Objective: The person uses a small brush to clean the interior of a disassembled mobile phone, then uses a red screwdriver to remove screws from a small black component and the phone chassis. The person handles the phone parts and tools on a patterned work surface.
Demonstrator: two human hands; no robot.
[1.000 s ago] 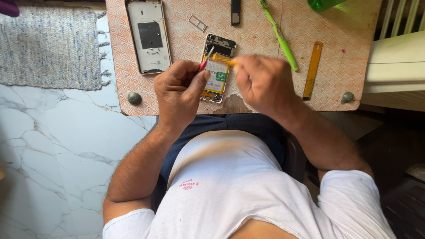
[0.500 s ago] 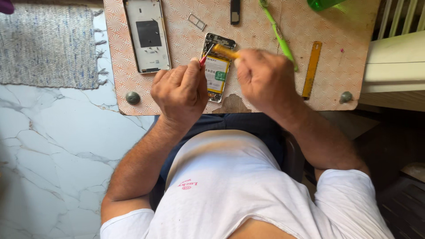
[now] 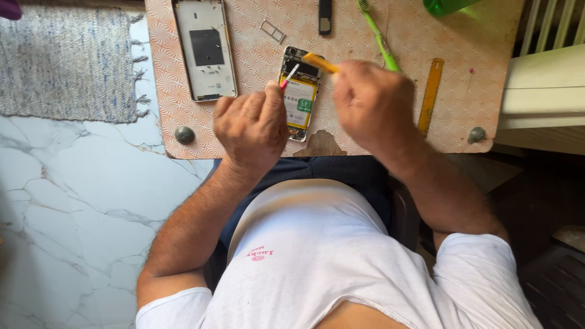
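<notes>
An opened phone (image 3: 298, 97) lies on the patterned counter (image 3: 256, 67), near its front edge and roughly in the middle, with its back removed so that the yellow battery and the dark board at its far end show. The left hand (image 3: 251, 128) sits just left of the phone, its fingers curled together and pinching a thin red and white tool (image 3: 288, 77) whose tip touches the phone's upper left edge. The right hand (image 3: 373, 103) is just right of the phone, closed around a flat yellow pry tool (image 3: 319, 62) that reaches leftward over the phone's far end (whether its tip touches the board cannot be told).

To the left on the counter lies the phone's pale back cover (image 3: 205, 50), inner side up, well apart from the hands. Between it and the phone, farther back, is a small metal card tray (image 3: 272, 30). A dark narrow part (image 3: 325, 15) lies at the far edge, and a green toothbrush (image 3: 376, 35) runs diagonally beside it, its near end hidden behind the right hand. A yellow ruler (image 3: 430, 94) lies to the right of that hand. A grey woven rug (image 3: 64, 61) covers the marble floor (image 3: 73, 207) on the left.
</notes>
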